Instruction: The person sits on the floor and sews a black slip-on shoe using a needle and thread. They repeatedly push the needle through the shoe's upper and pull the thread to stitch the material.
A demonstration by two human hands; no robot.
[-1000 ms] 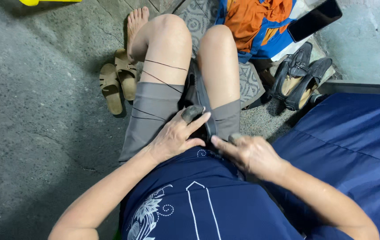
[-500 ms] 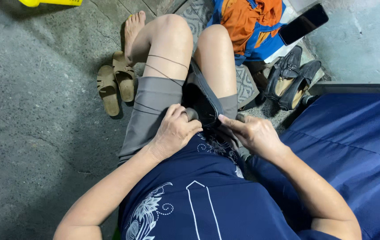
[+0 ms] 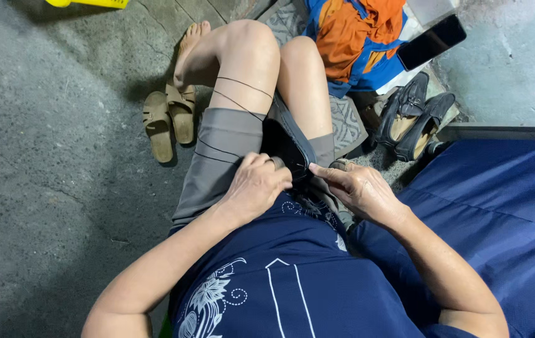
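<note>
A seated person in a dark blue printed T-shirt (image 3: 292,294) works a small black pouch-like item with a grey-blue band (image 3: 287,145) in the lap, just above the shirt's hem at the middle of the view. The left hand (image 3: 256,186) closes over the item's near edge, fingers curled down in a firm grip. The right hand (image 3: 356,188), at about three o'clock of it, has its fingers stretched nearly flat toward the item, pinching or pressing its right edge; whether that grip is closed on anything cannot be told. What the item is exactly cannot be made out, as the hands and its dark cloth hide the detail.

Done well, the work appears to call for the left hand to anchor the item against the thigh while the right moves in small strokes, both kept low on the grey shorts (image 3: 220,156) so nothing slips to the floor.

Thin dark threads (image 3: 242,84) cross the left knee at twelve o'clock. A blue padded mat (image 3: 505,213) lies at three o'clock. Farther out, tan strap sandals (image 3: 168,120) sit on the grey concrete floor (image 3: 48,163) at ten o'clock, dark loafers (image 3: 415,116) at two o'clock, and beyond them a bundle of orange and blue cloth (image 3: 355,37) beside a black phone (image 3: 431,41).
</note>
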